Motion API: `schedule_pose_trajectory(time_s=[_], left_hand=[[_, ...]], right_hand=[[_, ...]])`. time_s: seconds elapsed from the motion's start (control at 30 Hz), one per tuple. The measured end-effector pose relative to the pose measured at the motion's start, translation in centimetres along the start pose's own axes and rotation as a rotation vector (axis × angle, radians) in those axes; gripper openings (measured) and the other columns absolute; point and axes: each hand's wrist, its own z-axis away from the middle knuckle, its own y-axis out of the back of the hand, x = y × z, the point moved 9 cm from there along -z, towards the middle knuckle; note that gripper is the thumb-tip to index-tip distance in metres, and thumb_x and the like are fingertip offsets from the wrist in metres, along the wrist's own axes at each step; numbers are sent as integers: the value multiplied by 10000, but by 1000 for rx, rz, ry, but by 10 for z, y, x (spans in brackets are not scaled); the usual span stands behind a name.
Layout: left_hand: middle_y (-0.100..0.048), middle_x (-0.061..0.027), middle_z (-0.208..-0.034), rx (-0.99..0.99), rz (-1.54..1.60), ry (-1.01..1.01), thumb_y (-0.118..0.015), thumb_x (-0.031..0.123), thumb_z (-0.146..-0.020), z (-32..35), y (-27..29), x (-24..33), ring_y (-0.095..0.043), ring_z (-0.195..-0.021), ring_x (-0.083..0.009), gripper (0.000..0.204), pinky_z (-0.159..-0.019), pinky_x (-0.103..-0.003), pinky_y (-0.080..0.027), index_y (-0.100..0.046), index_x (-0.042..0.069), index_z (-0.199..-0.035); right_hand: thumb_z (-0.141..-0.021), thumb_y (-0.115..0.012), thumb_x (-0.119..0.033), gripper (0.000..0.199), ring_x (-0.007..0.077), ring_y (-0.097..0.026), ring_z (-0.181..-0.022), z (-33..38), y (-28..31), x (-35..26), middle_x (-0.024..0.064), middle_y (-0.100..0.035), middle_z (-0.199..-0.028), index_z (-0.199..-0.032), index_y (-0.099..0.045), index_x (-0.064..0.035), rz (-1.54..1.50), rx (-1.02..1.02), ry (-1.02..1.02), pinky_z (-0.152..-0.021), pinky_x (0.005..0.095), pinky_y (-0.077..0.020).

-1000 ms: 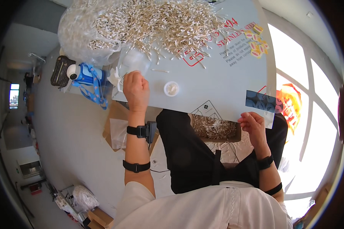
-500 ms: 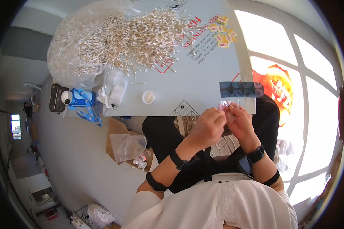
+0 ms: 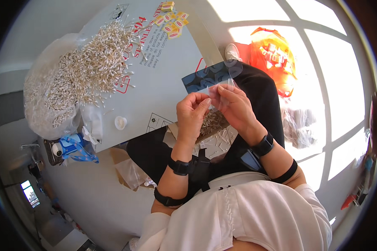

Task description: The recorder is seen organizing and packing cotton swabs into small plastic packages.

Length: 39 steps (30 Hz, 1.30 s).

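A small clear plastic bag (image 3: 214,100) is pinched between my two hands near the table's front right corner. My left hand (image 3: 191,119) is closed, thumb against the forefinger, at the bag's left edge. From the right, my right hand (image 3: 238,109) grips the bag with thumb and fingers. Under the hands, on my lap, an open cardboard box holds cotton swabs (image 3: 213,123); part of it is hidden by my hands. Just beyond them lies a dark translucent patterned sheet (image 3: 197,82) at the table edge.
A big heap of cotton swabs (image 3: 100,62) spills from a large clear bag (image 3: 33,100) on the table (image 3: 155,90). Small yellow packets (image 3: 174,29) lie at the far edge. A small white cup (image 3: 120,122) stands nearer. An orange-red plastic bag (image 3: 276,79) rests on the floor at right.
My view has turned, so the table appears tilted and shifted left. Both hands still hold the clear bag, and more of the box of swabs on my lap shows.
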Motion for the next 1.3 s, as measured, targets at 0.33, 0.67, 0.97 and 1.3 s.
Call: schedule_pose_trajectory(time_s=[0.33, 0.67, 0.97, 1.3], left_hand=[[-622, -25, -734, -31, 31, 18, -643, 68, -888, -9, -27, 0, -519, -556, -68, 79, -484, -193, -396, -638, -11, -883], [-601, -36, -698, 3, 61, 50, -668, 44, -860, -14, -37, -10, -470, -504, -61, 91, -440, -198, -350, -627, -10, -799], [-549, 16, -621, -40, -318, -171, -734, 37, -811, -27, -72, -4, -432, -487, -42, 184, -433, -198, -325, -574, 21, -722], [-558, 2, -621, -329, 143, 222, -732, 26, -800, -50, -101, -33, -464, -514, -61, 177, -456, -207, -361, -585, 22, -701]], right_hand=[[-953, -554, -101, 151, 166, -654, -799, 1, 17, -22, 100, -662, -915, -971, -624, 31, 63, 39, 84, -769, 298, -559], [-866, -661, -93, 139, 91, -548, -658, 22, 47, -108, 54, -631, -810, -935, -637, 26, 790, 495, 776, -624, 232, -467], [-815, -685, -128, 189, 71, -511, -602, 13, 25, -76, 38, -589, -654, -771, -610, 39, 847, 90, 431, -560, 256, -438], [-922, -571, -88, 166, 39, -437, -700, 5, 37, -101, -25, -489, -713, -796, -522, 9, 995, -26, 395, -605, 220, -388]])
